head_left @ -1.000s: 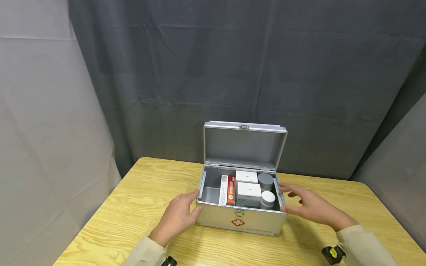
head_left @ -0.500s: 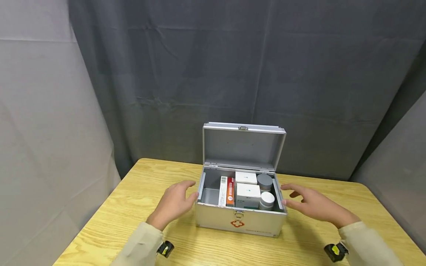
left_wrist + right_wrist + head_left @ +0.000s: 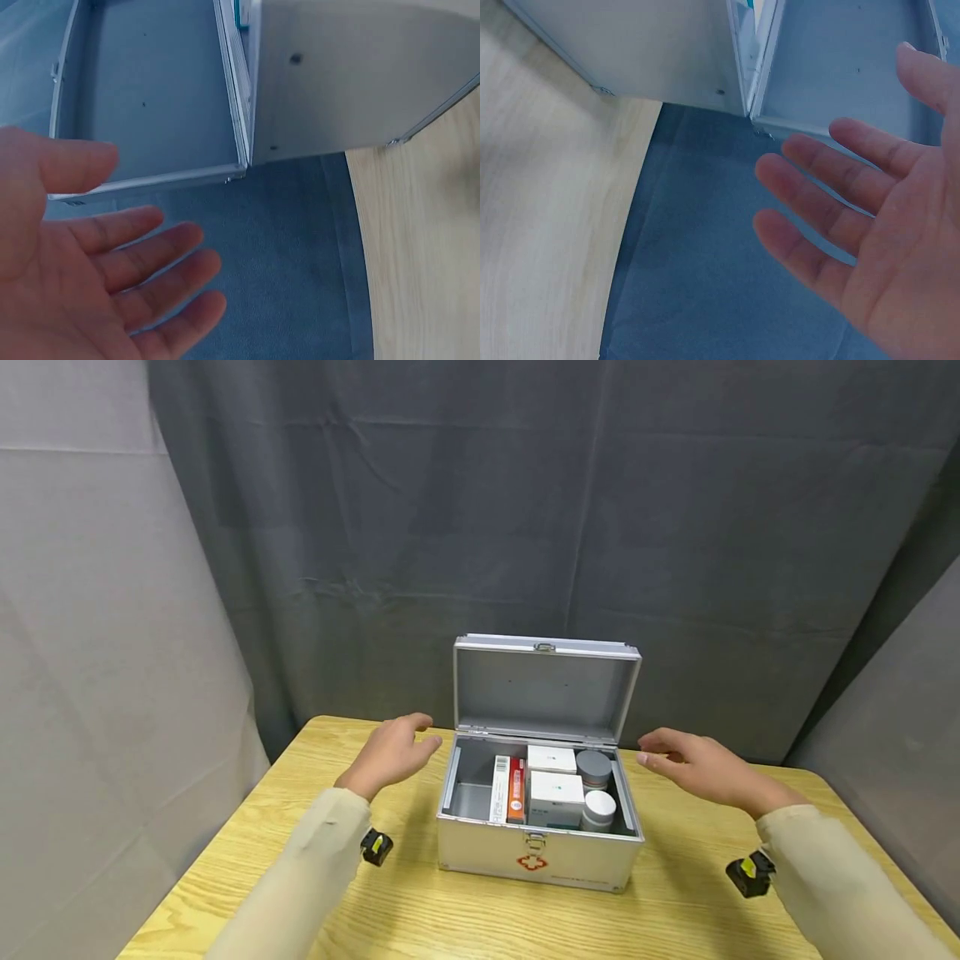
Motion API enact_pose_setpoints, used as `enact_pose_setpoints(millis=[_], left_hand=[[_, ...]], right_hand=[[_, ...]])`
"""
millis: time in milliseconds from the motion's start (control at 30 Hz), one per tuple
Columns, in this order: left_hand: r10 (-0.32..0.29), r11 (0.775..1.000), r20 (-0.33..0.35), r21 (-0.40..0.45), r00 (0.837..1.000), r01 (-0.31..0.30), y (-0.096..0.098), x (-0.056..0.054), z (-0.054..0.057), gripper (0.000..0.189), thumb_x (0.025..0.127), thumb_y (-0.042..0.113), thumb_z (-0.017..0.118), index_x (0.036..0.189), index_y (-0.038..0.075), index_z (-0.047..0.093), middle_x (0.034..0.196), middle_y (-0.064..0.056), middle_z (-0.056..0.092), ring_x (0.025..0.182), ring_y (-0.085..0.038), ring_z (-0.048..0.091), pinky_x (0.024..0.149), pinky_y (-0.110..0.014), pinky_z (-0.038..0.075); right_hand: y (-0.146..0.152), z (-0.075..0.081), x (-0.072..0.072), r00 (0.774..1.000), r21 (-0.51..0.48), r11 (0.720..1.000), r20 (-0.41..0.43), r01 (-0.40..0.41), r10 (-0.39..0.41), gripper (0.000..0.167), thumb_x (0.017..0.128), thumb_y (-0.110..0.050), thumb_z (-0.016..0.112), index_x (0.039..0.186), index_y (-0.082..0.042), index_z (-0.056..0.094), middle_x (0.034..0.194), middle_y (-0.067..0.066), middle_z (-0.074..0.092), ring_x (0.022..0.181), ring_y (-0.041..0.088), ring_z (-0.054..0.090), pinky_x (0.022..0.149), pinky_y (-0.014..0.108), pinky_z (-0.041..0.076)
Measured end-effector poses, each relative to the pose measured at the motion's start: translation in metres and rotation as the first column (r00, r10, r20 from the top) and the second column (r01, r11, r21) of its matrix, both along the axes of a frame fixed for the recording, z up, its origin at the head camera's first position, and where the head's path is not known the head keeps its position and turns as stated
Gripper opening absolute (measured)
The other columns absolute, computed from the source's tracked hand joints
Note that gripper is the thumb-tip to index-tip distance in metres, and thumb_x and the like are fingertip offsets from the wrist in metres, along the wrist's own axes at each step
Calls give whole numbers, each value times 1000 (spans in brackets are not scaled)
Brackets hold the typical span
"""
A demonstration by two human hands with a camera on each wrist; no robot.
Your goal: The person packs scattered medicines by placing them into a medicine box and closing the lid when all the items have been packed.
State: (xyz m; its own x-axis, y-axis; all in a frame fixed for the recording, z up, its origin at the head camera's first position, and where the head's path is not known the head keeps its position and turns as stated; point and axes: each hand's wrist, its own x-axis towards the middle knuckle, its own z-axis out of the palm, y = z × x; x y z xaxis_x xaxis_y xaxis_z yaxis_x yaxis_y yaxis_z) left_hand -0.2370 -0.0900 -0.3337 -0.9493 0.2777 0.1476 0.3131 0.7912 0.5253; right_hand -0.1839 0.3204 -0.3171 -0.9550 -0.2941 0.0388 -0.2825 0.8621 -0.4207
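A silver first-aid box (image 3: pixel 480 847) stands on the wooden table with its lid (image 3: pixel 547 689) raised. Inside are a narrow white carton (image 3: pixel 500 789), a red-orange carton (image 3: pixel 517 789), two white boxes (image 3: pixel 556 789), a grey-lidded jar (image 3: pixel 594 767) and a white-capped bottle (image 3: pixel 598 807). The left part of the interior is bare. Beside the left rear corner hovers my left hand (image 3: pixel 392 753), apart from the box, fingers extended in the left wrist view. My right hand (image 3: pixel 701 767) is off the right rear corner, likewise apart and holding nothing; its fingers spread in the right wrist view.
The yellow wood-grain table (image 3: pixel 405 910) ends just behind the box. A dark grey curtain (image 3: pixel 390 543) hangs at the back, and pale cloth (image 3: pixel 97 652) hangs on the left. A small black device (image 3: pixel 750 872) is strapped on each wrist.
Both hands have come off the box's side rims and moved up and back toward the raised lid. The box and its contents stay as they were.
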Motion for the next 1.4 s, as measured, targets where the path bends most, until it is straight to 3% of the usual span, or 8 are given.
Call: enact_pose_setpoints(millis=[300, 367, 433, 533, 600, 867, 1133, 1400], left_hand=[[-1, 1000, 208, 31, 978, -5, -1, -43, 23, 54, 105, 39, 40, 143, 1, 50, 146, -19, 53, 129, -36, 55, 107, -51, 47], [33, 999, 292, 19, 956, -40, -4, -55, 23, 51, 106, 39, 37, 122, -1, 63, 118, -18, 67, 99, -29, 65, 92, -45, 53], [57, 998, 356, 1, 933, -62, -8, -64, 23, 50, 106, 40, 36, 91, 3, 66, 82, -11, 65, 72, -21, 57, 80, -40, 51], [85, 996, 416, -8, 906, -90, -11, -76, 21, 52, 106, 40, 34, 64, 12, 43, 55, 2, 34, 59, -17, 39, 72, -38, 47], [91, 995, 425, -15, 901, -94, -10, -78, 25, 55, 107, 40, 32, 60, 14, 42, 51, 3, 34, 60, -18, 42, 72, -37, 47], [41, 991, 377, 101, 925, -85, 14, -77, 51, 66, 107, 48, 19, 63, 8, 47, 52, -1, 40, 46, -16, 33, 47, -29, 32], [78, 980, 335, 148, 939, -134, 47, -69, 78, 80, 99, 67, 16, 116, 4, 63, 120, -15, 66, 93, -30, 65, 79, -42, 54], [132, 981, 308, 95, 942, -169, 57, -70, 74, 73, 99, 65, 25, 110, 5, 65, 102, -12, 69, 70, -20, 61, 58, -31, 44]], right_hand=[[13, 28, -30, 987, -30, 995, 133, 93, -88, 70, 102, -57, 38, 141, 1, 48, 139, 29, 55, 113, 36, 65, 90, 53, 55], [18, 34, -34, 981, -60, 992, 164, 110, -99, 73, 103, -57, 34, 143, 3, 44, 140, 30, 53, 114, 36, 64, 89, 51, 55], [22, 39, -38, 973, -106, 986, 202, 131, -108, 76, 104, -57, 28, 145, 6, 40, 142, 32, 51, 116, 37, 63, 90, 51, 55], [27, 47, -45, 958, -156, 974, 260, 166, -122, 81, 104, -58, 20, 148, 8, 34, 146, 33, 45, 120, 41, 60, 91, 51, 55], [29, 52, -50, 949, -175, 968, 289, 178, -122, 83, 104, -59, 16, 149, 9, 31, 148, 33, 43, 123, 43, 58, 93, 52, 55], [13, 66, -61, 936, -190, 963, 330, 193, -123, 93, 99, -67, 10, 152, 9, 25, 151, 31, 40, 131, 47, 51, 96, 53, 53], [-5, 68, -66, 922, -205, 951, 357, 233, -149, 99, 96, -72, 9, 154, 9, 19, 153, 36, 32, 133, 49, 49, 103, 59, 48], [-9, 63, -66, 916, -211, 929, 334, 304, -224, 97, 97, -70, 12, 146, 10, 35, 144, 35, 47, 115, 41, 65, 93, 51, 55]])
